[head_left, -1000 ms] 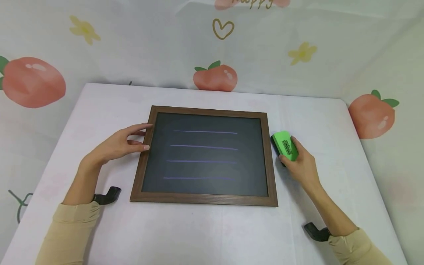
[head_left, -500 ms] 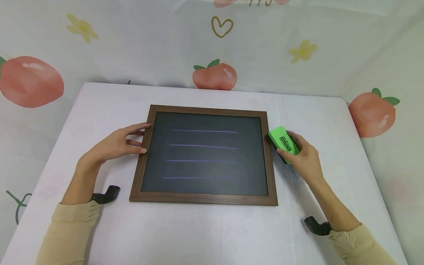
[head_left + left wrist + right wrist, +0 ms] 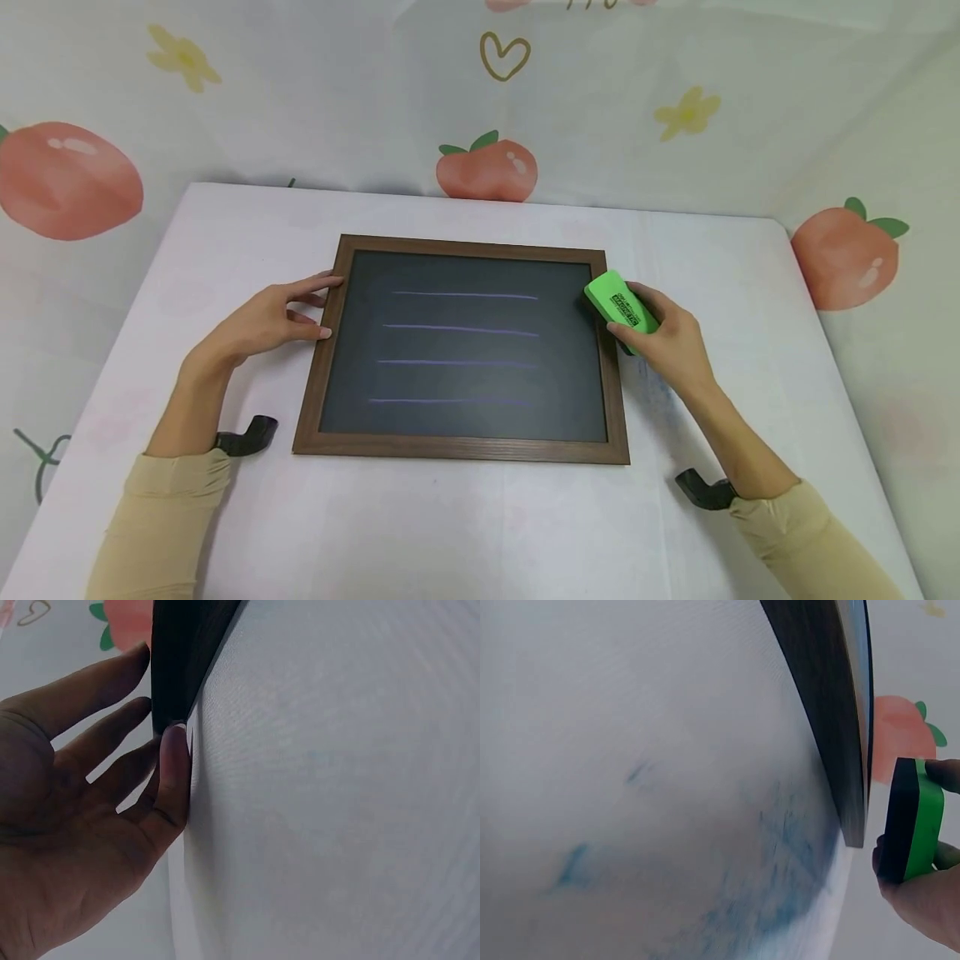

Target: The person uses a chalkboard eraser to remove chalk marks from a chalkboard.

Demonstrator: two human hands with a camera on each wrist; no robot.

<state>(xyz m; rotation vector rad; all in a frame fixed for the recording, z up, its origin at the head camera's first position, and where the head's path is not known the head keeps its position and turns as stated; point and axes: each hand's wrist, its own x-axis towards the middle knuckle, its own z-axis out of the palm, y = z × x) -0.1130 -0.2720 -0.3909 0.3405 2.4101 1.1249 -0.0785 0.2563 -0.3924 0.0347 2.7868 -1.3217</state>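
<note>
The right hand grips the green eraser over the right edge of the board; the left hand, fingers extended, touches its left edge. Nearer the table's far edge, the board probably wants steady bracing, the eraser's dark face level.

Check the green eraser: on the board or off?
Off: the right hand grips the green eraser over the wooden frame, and the right wrist view shows a gap between them.

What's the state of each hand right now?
Left hand: open, touching the brown frame.
Right hand: holding the green eraser.
</note>
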